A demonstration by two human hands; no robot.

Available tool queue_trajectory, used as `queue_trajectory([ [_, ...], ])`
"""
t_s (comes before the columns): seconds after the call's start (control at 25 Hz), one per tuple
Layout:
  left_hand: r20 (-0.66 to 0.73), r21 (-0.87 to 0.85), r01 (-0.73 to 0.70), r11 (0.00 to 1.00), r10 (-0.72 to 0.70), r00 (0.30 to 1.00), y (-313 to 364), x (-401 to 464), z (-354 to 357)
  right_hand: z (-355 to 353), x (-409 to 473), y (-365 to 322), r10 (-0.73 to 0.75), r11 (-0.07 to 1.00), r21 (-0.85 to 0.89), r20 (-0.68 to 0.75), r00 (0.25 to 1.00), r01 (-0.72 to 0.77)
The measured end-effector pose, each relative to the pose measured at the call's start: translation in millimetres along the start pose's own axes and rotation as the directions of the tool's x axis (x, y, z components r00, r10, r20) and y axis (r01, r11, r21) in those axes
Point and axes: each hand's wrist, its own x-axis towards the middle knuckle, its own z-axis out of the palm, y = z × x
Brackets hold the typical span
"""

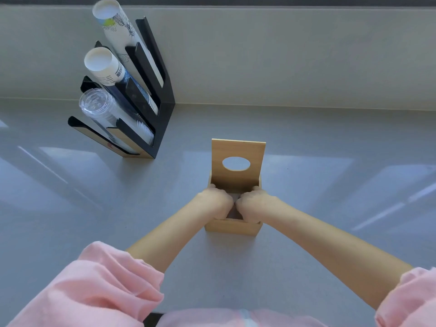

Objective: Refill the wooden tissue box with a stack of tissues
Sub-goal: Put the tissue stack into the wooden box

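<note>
Both hands are down inside the open box, and each grip is curled closed with knuckles up — what they close on is hidden, since only a sliver of pale grey, possibly tissue, shows between them.

Far left stands a black tiered cup dispenser [132, 109] holding three slanted stacks: a white printed paper-cup stack [118, 27] at the top, a white and blue paper-cup stack [111, 69] in the middle, and a clear plastic cup stack [111, 114] at the bottom. It sits well apart from the work, against the pale back wall.

Moving right, the left hand [215, 204] comes in from a bare forearm below a pink sleeve [94, 286], its fingers sunk into the left half of the light wooden tissue box [232, 227]. The box rests on the glossy grey surface [330, 185], near the middle of the view. Its flat wooden lid with an oval opening [238, 159] stands upright at the far edge of the box, swung back out of the way.

The right hand [253, 206] mirrors the left in the right half of the box, the two nearly touching at the centre.

As for progress, the lid is open and the hands appear to be pressing or seating something inside, so the loading step looks to be under way, perhaps nearly finished. No spare tissue stack lies on the surface. What seems left is to withdraw both hands, pull a leading sheet toward the oval if wanted, and lower the lid shut.
</note>
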Motion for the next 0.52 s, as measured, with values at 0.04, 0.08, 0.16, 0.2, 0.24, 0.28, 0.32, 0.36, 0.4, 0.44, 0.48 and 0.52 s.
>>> queue_trajectory([
  [0.04, 0.046, -0.011, 0.016, 1.000, -0.015, 0.999, 0.3, 1.5, -1.6, 1.4, 1.3, 0.7, -0.002, 1.000, -0.007, 0.000, 1.000, 0.002],
  [0.08, 0.072, -0.024, 0.028, 0.999, -0.026, 0.997, 0.3, 1.5, -2.8, 1.9, 1.7, 1.2, -0.005, 1.000, -0.005, -0.006, 1.000, 0.005],
  [0.16, 0.048, -0.035, 0.029, 0.999, -0.027, 0.998, 0.1, 0.0, -2.3, 1.4, 0.4, 2.2, -0.010, 1.000, 0.011, -0.039, 0.999, 0.011],
  [0.2, -0.001, -0.024, 0.019, 1.000, -0.020, 1.000, 0.5, 0.0, -0.6, 1.0, -0.4, 2.9, -0.009, 1.000, 0.019, -0.066, 0.998, 0.011],
  [0.24, -0.046, 0.002, 0.006, 1.000, -0.006, 0.999, 1.4, 0.3, 1.3, 1.2, -0.8, 3.6, -0.005, 1.000, 0.020, -0.081, 0.997, 0.007],
  [0.28, -0.062, 0.037, -0.005, 0.999, 0.007, 0.998, 2.1, 0.4, 3.3, 1.8, -1.4, 4.3, 0.000, 1.000, 0.010, -0.073, 0.997, 0.001],
  [0.32, -0.048, 0.063, -0.010, 0.998, 0.013, 0.999, 2.4, 0.5, 5.0, 2.1, -1.6, 4.3, 0.008, 1.000, -0.007, -0.043, 0.999, -0.008],
  [0.36, -0.026, 0.069, -0.010, 0.998, 0.012, 1.000, 2.1, 0.4, 5.6, 2.3, -1.5, 4.2, 0.017, 1.000, -0.023, -0.013, 1.000, -0.017],
  [0.4, -0.016, 0.059, -0.011, 0.998, 0.012, 1.000, 1.0, 0.1, 4.5, 1.1, -1.5, 4.6, 0.021, 0.999, -0.028, 0.000, 1.000, -0.021],
  [0.44, -0.030, 0.036, -0.020, 0.999, 0.021, 0.999, -0.3, -0.5, 3.8, -0.9, -2.1, 5.2, 0.020, 1.000, -0.013, -0.008, 1.000, -0.020],
  [0.48, -0.073, -0.005, -0.037, 0.999, 0.036, 0.997, -1.6, -2.0, 4.3, -1.9, -3.3, 6.5, 0.009, 1.000, 0.023, -0.037, 0.999, -0.008],
  [0.52, -0.142, -0.062, -0.060, 0.996, 0.051, 0.989, -2.3, -5.0, 5.6, -1.7, -6.0, 8.5, -0.013, 0.997, 0.070, -0.093, 0.996, 0.019],
])
